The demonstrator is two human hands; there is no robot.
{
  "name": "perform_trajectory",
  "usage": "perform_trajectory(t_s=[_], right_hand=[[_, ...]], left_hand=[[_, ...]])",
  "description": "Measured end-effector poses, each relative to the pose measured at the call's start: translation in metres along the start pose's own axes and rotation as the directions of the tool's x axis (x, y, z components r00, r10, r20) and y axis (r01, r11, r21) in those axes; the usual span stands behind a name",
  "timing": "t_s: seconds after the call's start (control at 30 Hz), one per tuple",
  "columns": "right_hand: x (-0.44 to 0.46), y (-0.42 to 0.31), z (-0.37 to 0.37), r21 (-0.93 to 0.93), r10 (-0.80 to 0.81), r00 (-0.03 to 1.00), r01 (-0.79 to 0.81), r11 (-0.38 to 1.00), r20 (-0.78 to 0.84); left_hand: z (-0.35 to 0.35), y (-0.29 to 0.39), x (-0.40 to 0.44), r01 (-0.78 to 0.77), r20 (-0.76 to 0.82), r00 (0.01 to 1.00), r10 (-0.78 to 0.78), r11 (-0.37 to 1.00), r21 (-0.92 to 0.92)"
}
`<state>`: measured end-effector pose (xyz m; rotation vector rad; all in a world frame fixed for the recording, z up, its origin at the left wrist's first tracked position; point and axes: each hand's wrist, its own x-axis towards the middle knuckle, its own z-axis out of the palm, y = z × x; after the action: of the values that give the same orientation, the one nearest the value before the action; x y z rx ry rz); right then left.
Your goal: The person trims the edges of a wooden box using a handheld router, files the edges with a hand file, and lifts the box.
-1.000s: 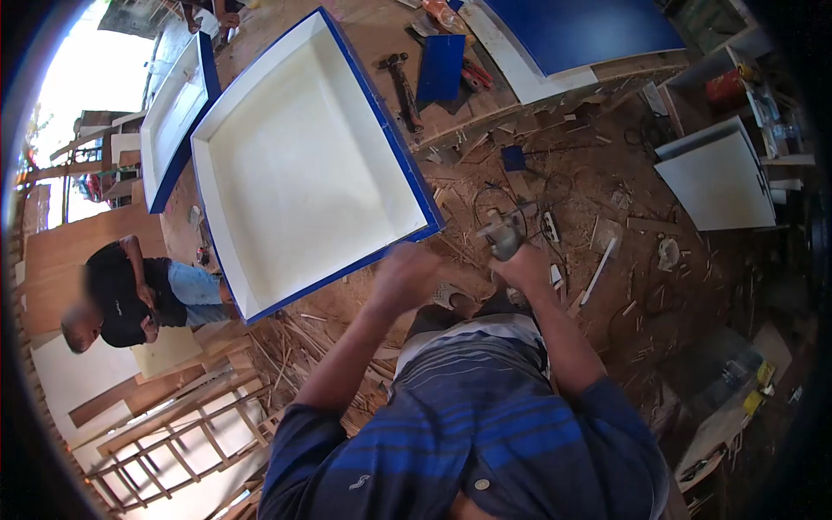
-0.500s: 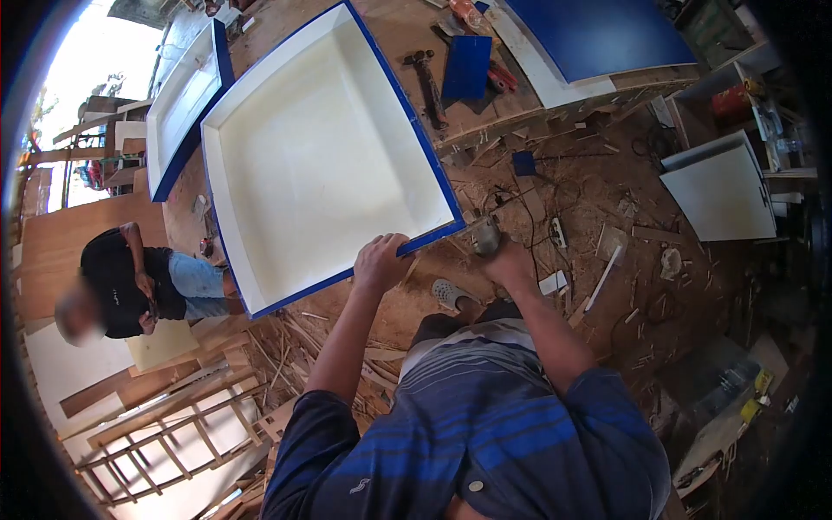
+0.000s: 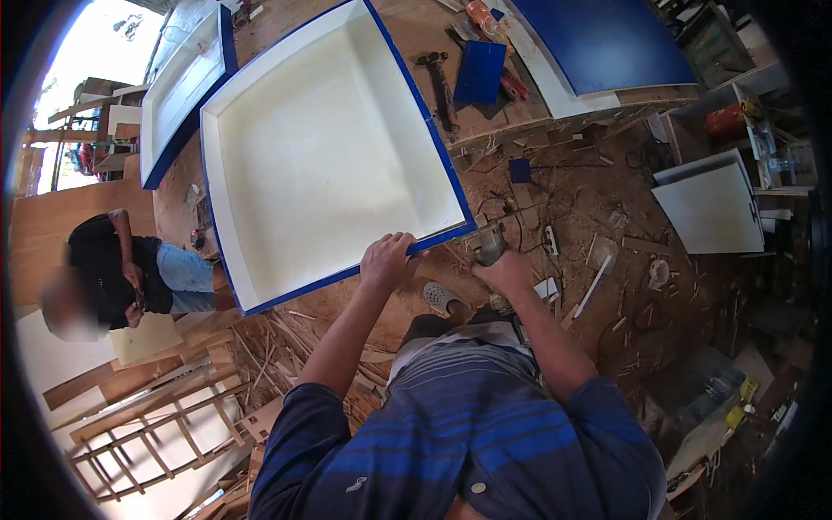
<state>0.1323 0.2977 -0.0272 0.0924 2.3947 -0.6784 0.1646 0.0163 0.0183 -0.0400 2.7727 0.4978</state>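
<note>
A large, shallow box (image 3: 325, 165) with a white inside and blue edges lies across the middle of the view. My left hand (image 3: 390, 260) grips its near edge close to the right corner, fingers bent over the rim. In my right hand (image 3: 507, 276) is a hand-held power tool (image 3: 490, 246) with a grey metal body, possibly a trim router. The tool sits just off that same corner; whether it touches the edge I cannot tell. My palm and fingers hide its lower part.
A second blue-edged box (image 3: 186, 91) stands at left, near a person (image 3: 121, 269) in a black shirt. On the workbench (image 3: 403, 26) lie a hammer (image 3: 440, 87), a small blue panel (image 3: 479, 73) and a large blue panel (image 3: 607, 43). Wood scraps and cords litter the floor (image 3: 555, 199).
The view has shifted slightly. My right hand and the power tool have moved a little towards me from the box's corner. My left hand keeps its grip on the edge.
</note>
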Motion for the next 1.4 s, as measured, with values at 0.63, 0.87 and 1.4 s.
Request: perform_trajectory(t_s=[0.63, 0.87, 1.4], right_hand=[[-0.048, -0.033, -0.034, -0.034, -0.007, 0.996, 0.004, 0.999, -0.087], [-0.091, -0.05, -0.073, 0.214, 0.007, 0.993, 0.019, 0.977, -0.118], [-0.107, -0.026, -0.119, 0.43, -0.136, 0.921, 0.295, 0.853, -0.364]], left_hand=[[0.004, -0.011, -0.004, -0.046, -0.029, 0.999, 0.046, 0.999, 0.004], [0.002, -0.008, -0.011, -0.27, -0.425, 0.872, 0.242, 0.963, -0.005], [-0.032, 0.132, -0.036, -0.049, -0.019, 0.935, 0.354, 0.074, -0.996]])
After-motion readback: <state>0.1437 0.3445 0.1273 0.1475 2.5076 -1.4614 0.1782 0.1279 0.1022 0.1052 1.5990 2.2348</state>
